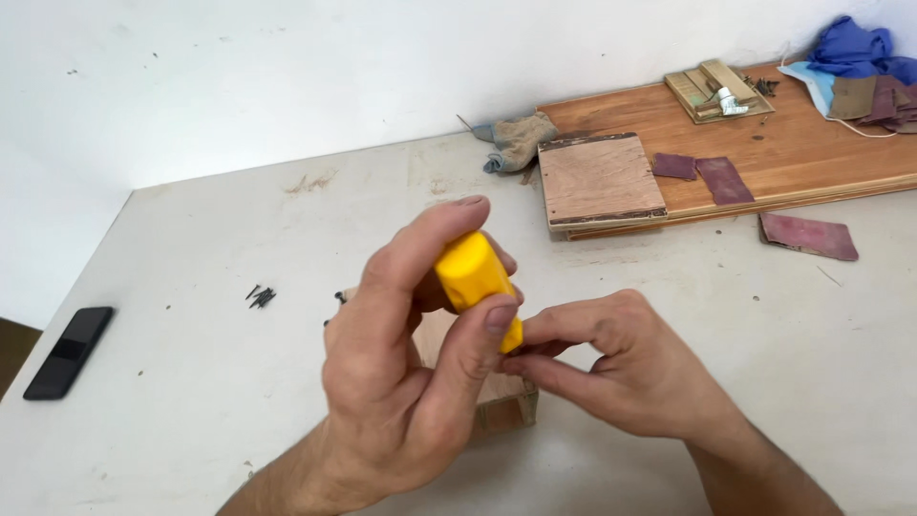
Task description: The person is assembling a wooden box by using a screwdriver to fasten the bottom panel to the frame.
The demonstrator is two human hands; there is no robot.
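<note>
Two hands work a yellow handle over a small wooden block, mid-frame.

The white desk [191, 420] fills the frame, a long wooden board [812, 153] upper right. The left hand [411, 373] is clamped on the yellow handle [475, 277] at centre; the right hand [621, 368] pinches at its lower end (what it pinches is hidden), above the wooden block [501, 401].

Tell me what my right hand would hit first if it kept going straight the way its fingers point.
The right hand points leftward, its fingertips already at the lower end of the yellow handle held by the left hand. So it would meet that handle and the left thumb first, though depth is hard to judge.
</note>
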